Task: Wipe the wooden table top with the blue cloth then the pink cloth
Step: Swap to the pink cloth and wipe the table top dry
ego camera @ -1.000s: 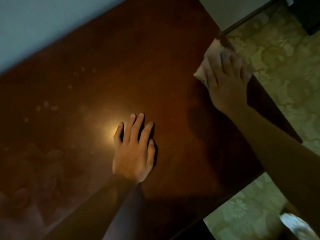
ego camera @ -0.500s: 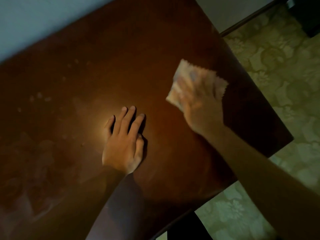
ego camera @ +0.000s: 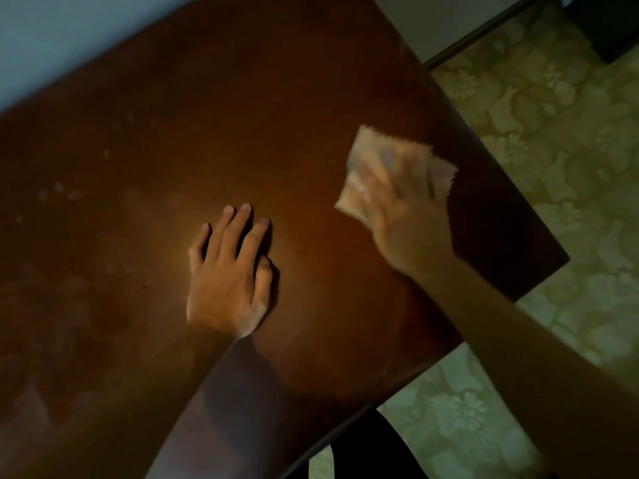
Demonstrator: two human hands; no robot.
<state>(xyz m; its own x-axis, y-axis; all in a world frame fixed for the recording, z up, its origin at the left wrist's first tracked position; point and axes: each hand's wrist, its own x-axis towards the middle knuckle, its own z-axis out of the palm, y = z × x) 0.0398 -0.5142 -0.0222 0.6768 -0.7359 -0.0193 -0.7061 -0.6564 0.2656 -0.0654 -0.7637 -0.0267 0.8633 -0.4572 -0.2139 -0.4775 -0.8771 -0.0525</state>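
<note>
A dark wooden table top [ego camera: 276,108] fills most of the view. My left hand [ego camera: 230,274] lies flat on it near the middle, fingers straight and spread a little. My right hand [ego camera: 408,223] presses a pale pinkish cloth [ego camera: 366,157] onto the wood near the table's right side; the hand and cloth are blurred by motion. The cloth's edges stick out beyond my fingers on the far side. No blue cloth is in view.
Pale smudges and specks [ego camera: 58,191] mark the left part of the table. A light wall [ego camera: 52,39] runs behind the table. A patterned green floor [ego camera: 553,133] lies beyond the right and near edges. A dark object [ego camera: 363,447] sits under the near edge.
My right hand slid the cloth from the table's far right edge inward towards the middle. My left hand stayed flat in place.
</note>
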